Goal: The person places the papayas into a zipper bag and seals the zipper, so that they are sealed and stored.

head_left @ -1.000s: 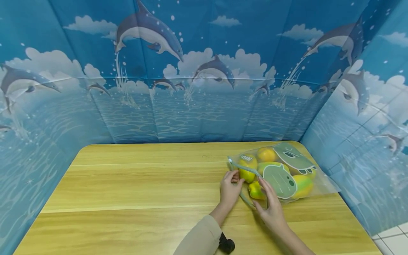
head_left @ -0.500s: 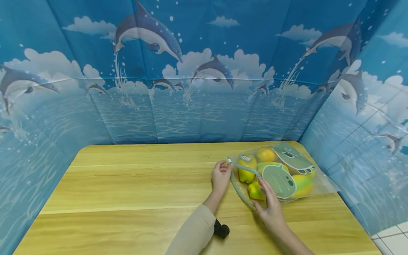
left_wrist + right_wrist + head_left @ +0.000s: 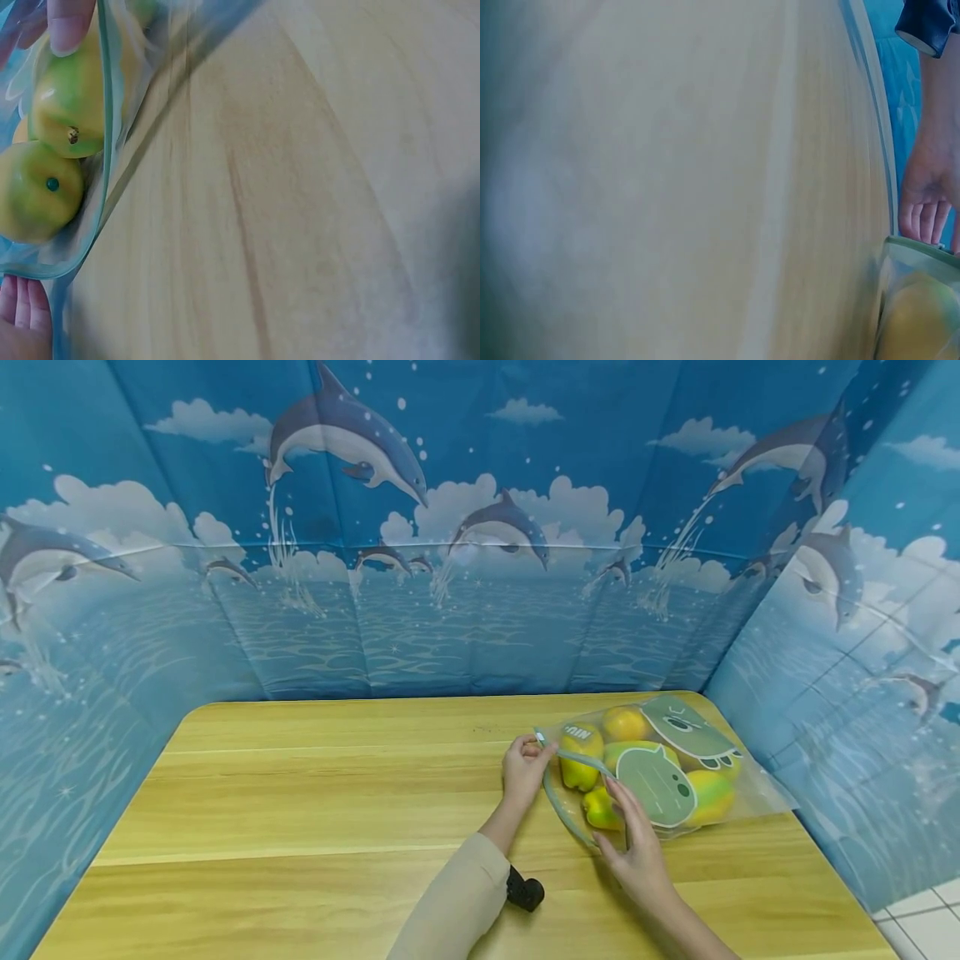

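Observation:
A clear zip bag (image 3: 757, 793) with green cartoon prints and a green zip strip lies at the right of the table. Inside it are several yellow-green fruits, one a round yellow fruit (image 3: 627, 724). My left hand (image 3: 525, 772) pinches the zip strip near its white slider at the bag's far left corner. At the near side of the bag's mouth, my right hand (image 3: 641, 856) holds the rim, thumb below and fingers on the upper strip. The mouth gapes between the hands. In the left wrist view, fruits (image 3: 39, 191) show behind the strip.
The wooden table (image 3: 300, 827) extends left of the bag. A blue dolphin-print curtain (image 3: 465, 627) hangs along its back and sides. Below my left wrist sits a small black device (image 3: 527, 893).
My left hand has moved up and left from the bag's mouth to the slider corner, then slightly right onto the strip. The right hand and the bag stay nearly still.

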### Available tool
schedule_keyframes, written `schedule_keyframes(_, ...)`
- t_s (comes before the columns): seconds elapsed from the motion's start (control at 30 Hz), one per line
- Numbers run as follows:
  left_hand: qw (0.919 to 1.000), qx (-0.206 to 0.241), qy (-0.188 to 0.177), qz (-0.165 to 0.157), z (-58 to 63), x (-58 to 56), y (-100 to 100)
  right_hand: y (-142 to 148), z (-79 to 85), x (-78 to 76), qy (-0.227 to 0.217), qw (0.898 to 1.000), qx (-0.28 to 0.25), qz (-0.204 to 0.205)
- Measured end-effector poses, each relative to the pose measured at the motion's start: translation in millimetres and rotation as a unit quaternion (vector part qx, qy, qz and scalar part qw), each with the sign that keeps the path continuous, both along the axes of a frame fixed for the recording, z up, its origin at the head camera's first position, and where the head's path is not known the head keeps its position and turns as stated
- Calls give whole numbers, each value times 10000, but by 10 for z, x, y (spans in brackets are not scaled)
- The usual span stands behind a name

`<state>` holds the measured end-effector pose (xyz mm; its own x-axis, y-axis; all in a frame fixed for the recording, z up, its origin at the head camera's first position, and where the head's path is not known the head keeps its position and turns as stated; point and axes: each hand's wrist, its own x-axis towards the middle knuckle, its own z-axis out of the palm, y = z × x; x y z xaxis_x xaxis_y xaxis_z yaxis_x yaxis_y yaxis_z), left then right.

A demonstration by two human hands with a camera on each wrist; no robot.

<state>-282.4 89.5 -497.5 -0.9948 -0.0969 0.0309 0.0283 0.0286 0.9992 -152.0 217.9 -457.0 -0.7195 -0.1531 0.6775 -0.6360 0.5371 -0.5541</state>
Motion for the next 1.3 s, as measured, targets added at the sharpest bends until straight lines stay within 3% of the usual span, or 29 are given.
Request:
schedule_keyframes(0.13,9997,171,143,-115,-7,-13,-10,-17,17,11,-38,10000,1,-22)
schedule_keyframes(0.3,9986,458,72,-267,-8,-32,-16,-10,-10,4,-77,10000,3,-45)
schedule_keyframes(0.5,9965,726,-107,-409,-10,-46,-7,79,-202,-64,-107,9999,-72,37)
schedule_keyframes(0.63,9953,859,-215,-398,4,-50,-2,130,-302,-94,-186,9998,-76,29)
schedule_keyframes(0.83,9932,1052,-385,-324,-13,-60,-14,146,-308,-92,-33,9998,-136,173)
schedule_keyframes(1.0,9918,1159,-446,-288,-52,-74,-27,169,-204,-119,-177,9984,-342,414)
schedule_keyframes(1.1,9918,1170,-413,-296,-76,-83,-35,225,-71,-215,-334,9979,-334,438)
schedule_keyframes(1.3,9914,1191,-414,-345,-75,-76,-60,338,372,-545,-733,9954,571,227)
